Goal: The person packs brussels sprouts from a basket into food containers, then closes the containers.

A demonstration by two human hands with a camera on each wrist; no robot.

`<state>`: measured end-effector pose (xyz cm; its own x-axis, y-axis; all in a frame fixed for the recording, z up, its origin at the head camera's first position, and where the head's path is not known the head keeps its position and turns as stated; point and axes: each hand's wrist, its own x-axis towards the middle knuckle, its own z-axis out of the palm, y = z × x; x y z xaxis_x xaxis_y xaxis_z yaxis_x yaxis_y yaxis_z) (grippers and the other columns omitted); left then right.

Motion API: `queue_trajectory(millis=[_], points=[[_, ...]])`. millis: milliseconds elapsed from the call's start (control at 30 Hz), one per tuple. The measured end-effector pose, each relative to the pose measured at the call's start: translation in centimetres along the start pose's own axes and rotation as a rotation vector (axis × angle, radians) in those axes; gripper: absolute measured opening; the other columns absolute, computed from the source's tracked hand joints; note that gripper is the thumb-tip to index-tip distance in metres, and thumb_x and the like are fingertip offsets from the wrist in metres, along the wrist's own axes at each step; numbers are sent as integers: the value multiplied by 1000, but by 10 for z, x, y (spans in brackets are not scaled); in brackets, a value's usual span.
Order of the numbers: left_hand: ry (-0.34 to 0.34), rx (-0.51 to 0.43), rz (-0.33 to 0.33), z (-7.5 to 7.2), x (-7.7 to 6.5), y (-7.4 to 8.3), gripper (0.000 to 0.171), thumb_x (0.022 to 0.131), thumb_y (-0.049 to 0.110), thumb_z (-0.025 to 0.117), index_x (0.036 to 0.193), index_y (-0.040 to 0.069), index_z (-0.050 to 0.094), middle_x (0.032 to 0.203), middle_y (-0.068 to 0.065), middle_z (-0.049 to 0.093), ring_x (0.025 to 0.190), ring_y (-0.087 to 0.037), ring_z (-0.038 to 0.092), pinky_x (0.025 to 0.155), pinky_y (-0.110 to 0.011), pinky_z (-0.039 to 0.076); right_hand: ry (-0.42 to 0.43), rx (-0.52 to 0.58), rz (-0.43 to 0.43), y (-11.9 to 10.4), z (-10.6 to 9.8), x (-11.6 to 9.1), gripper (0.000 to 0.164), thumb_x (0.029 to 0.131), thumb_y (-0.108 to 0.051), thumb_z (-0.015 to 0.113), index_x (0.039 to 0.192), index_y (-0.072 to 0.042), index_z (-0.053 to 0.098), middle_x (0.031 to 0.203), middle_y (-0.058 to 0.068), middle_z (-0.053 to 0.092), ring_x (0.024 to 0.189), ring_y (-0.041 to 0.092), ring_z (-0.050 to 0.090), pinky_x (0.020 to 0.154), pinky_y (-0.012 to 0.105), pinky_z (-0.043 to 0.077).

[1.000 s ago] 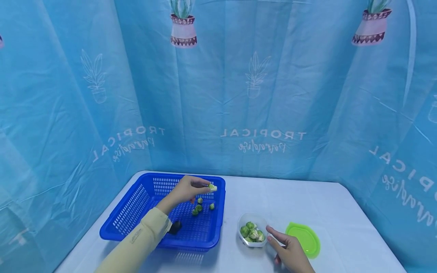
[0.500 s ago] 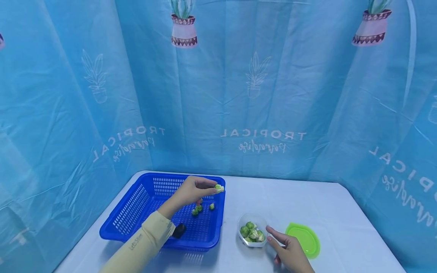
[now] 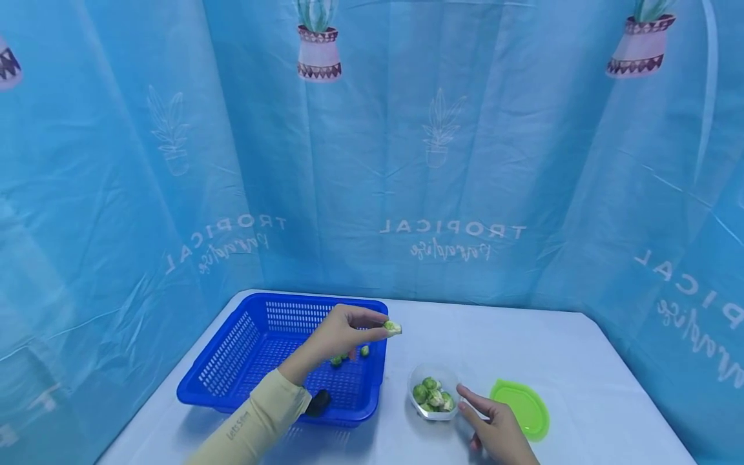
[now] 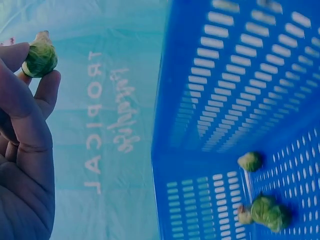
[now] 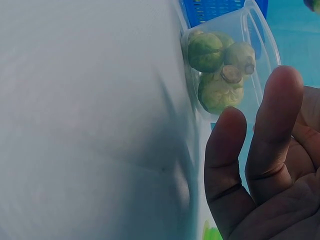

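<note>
Between thumb and fingertips my left hand pinches a Brussels sprout, held in the air just past the right rim of the blue basket. In the left wrist view that sprout shows its pale stem end pointing up. A few more Brussels sprouts lie on the basket floor, partly hidden by my hand in the head view. My right hand is at the right side of a clear plastic container, fingers loosely bent and fingertips at its wall. Several sprouts fill its bottom.
A bright green lid lies flat on the white tabletop, behind and right of my right hand. Blue printed curtains hang along the back and both sides. A dark rounded piece shows by my left cuff.
My left hand has carried the pinched sprout rightward, from above the basket to beyond its right rim. The right hand stays by the container. The head view has shifted slightly.
</note>
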<state>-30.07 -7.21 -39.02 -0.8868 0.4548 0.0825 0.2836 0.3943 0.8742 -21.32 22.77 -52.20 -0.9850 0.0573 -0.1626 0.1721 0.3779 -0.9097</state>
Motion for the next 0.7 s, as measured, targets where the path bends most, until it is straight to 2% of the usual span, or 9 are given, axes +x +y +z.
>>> queue_trajectory(millis=[100, 167, 367, 500, 700], points=[[2, -14, 18, 7, -3, 4, 30, 79, 45, 73, 107, 34, 69, 103, 5, 72, 47, -23, 54, 43, -32, 48, 4, 2, -1, 0, 0, 0, 53, 87, -46, 62, 133, -20, 55, 134, 13, 56, 49, 19, 58, 46, 31, 47], [-4, -28, 30, 11, -5, 5, 29, 79, 44, 73, 106, 33, 69, 102, 5, 72, 45, -18, 52, 41, -30, 47, 7, 2, -3, 0, 0, -1, 53, 87, -46, 62, 133, -20, 55, 134, 14, 56, 49, 19, 58, 47, 31, 47], [-28, -46, 33, 23, -8, 12, 28, 79, 42, 73, 105, 32, 70, 100, 4, 72, 52, -26, 57, 41, -28, 47, 15, 1, -8, -2, 0, -3, 53, 87, -45, 62, 133, -19, 55, 134, 14, 56, 48, 19, 58, 46, 31, 47], [-6, -42, 44, 33, -14, 19, 26, 80, 41, 73, 104, 31, 71, 103, 5, 72, 54, -30, 59, 41, -31, 48, 15, -9, -11, -2, 1, -3, 54, 87, -46, 62, 133, -19, 55, 132, 14, 57, 48, 19, 58, 45, 31, 46], [21, -10, 71, 52, -26, 26, 25, 81, 43, 72, 104, 34, 71, 105, 8, 72, 38, -18, 50, 41, -33, 48, 33, -31, -4, -1, 1, -1, 52, 87, -46, 62, 132, -20, 56, 129, 11, 60, 48, 18, 58, 44, 31, 45]])
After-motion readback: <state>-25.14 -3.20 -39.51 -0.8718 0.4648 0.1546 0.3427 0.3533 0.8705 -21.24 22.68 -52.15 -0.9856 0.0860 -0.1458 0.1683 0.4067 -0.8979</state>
